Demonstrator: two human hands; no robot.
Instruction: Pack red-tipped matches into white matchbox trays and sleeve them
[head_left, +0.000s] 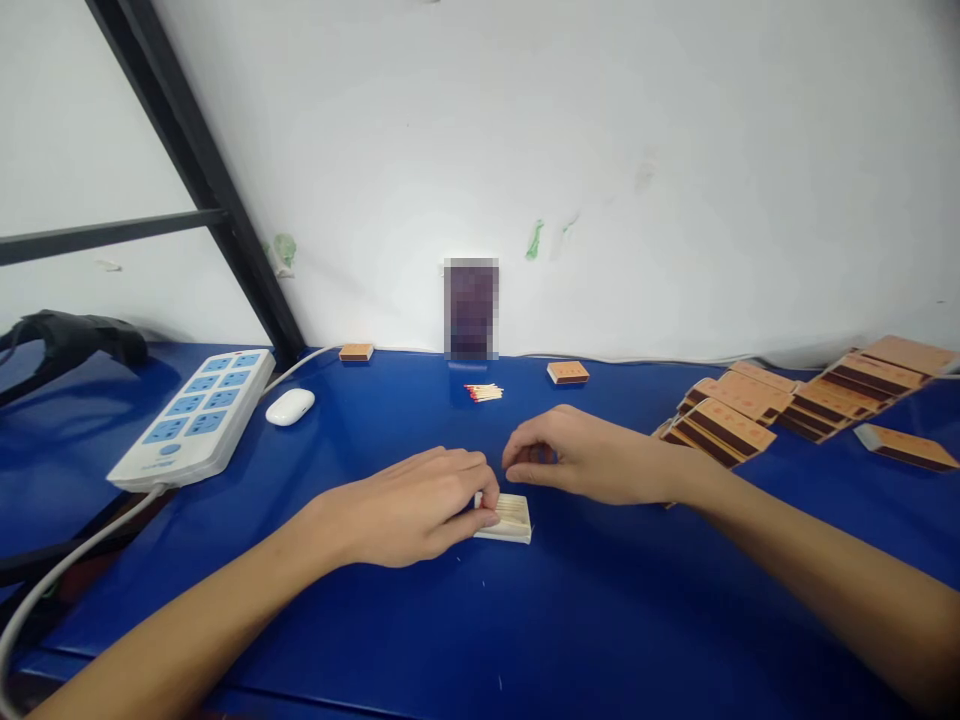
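Observation:
On the blue table, a small white matchbox tray (513, 519) lies with pale matchsticks side by side in it. My left hand (427, 505) is at the tray's left end, thumb and forefinger closed on it and covering that end. A bit of red, likely a match head, shows by the forefinger. Just above the tray's far right side hovers my right hand (574, 455), fingers curled and thumb slightly apart, with nothing visible between them. Beyond both hands is a small pile of red-tipped matches (484, 393).
Two matchboxes (568, 372) (356, 352) stand near the wall, beside a blurred dark rectangle (471, 310). Flattened matchbox sleeves (724, 425) overlap at the right, near another matchbox (906, 447). A power strip (196, 415) and white earbud case (290, 406) lie left.

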